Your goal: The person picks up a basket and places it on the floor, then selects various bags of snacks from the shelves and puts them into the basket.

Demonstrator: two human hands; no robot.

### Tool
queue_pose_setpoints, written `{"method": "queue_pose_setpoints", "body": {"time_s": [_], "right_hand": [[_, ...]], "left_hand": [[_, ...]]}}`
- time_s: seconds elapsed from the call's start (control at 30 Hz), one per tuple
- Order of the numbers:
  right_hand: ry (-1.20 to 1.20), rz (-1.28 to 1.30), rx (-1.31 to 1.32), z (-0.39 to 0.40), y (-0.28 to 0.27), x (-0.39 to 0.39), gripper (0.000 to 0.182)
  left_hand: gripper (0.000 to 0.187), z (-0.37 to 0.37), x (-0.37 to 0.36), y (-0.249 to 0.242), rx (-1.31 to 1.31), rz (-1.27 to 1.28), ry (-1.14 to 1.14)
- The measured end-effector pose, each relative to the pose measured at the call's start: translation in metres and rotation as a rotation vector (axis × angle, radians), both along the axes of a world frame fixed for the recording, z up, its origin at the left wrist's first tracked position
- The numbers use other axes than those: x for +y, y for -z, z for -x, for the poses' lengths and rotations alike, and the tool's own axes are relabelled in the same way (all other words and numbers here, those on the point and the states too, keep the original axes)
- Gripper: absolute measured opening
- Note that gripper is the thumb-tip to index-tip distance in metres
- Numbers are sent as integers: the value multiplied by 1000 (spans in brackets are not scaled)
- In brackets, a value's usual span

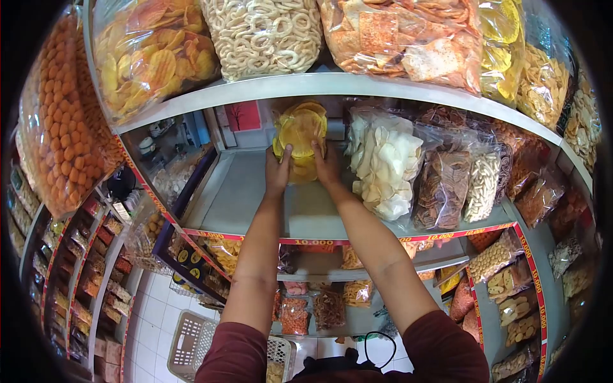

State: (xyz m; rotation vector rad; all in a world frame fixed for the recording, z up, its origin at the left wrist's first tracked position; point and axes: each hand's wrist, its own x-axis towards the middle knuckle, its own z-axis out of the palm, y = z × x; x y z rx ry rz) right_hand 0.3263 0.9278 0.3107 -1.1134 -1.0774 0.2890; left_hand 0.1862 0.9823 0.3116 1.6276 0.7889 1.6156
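Note:
Both my arms reach forward over a grey shelf (236, 191). Between my hands is a clear bag of yellow round chips (300, 131), held upright near the back of the shelf. My left hand (278, 167) grips the bag's left side, thumb on the front. On the right side my right hand (325, 163) grips it the same way, thumb also in front. The fingers behind the bag are hidden. To the right of my right hand stands a bag of white chips (386, 163), apart from it.
Large snack bags, such as white ring crackers (265, 38), fill the shelf (338, 84) just above my hands. A bag of brown snacks (444, 188) stands farther right. Below are lower shelves with packets (295, 314) and a plastic basket (188, 345) on the tiled floor.

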Motion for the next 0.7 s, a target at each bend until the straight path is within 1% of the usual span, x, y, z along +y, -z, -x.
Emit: {"method": "queue_pose_setpoints", "body": {"time_s": [0.07,0.1,0.17,0.27,0.3,0.37,0.4,0.47,0.5,0.6,0.7], "right_hand": [[9,99,-14,7,-21,-21,66],[-7,105,-11,11,-23,-29,68],[-44,97,-19,17,-34,-40,72],[-156,139,3,16,-40,-55,69],[-193,73,14,15,-41,-59,71],[-274,-52,42,17,-42,-63,74],[-290,-26,41,17,-41,-62,75],[-319,27,37,14,-41,-62,78],[-363,50,-12,11,-44,-65,83],[-536,110,157,25,-48,-73,81],[-647,116,170,45,-50,-85,85]], "left_hand": [[70,6,-16,-19,-6,-6,22],[70,11,-25,-20,-3,1,31],[70,18,-23,-18,21,8,-43],[75,30,-41,-32,115,65,-120],[76,35,-50,-36,156,95,-140],[81,41,-66,-44,162,75,-180],[83,43,-76,-50,166,64,-199],[87,50,-97,-63,196,150,-188],[89,54,-106,-69,209,192,-185],[92,66,-122,-71,213,159,-344],[94,88,-144,-75,206,139,-379]]}}
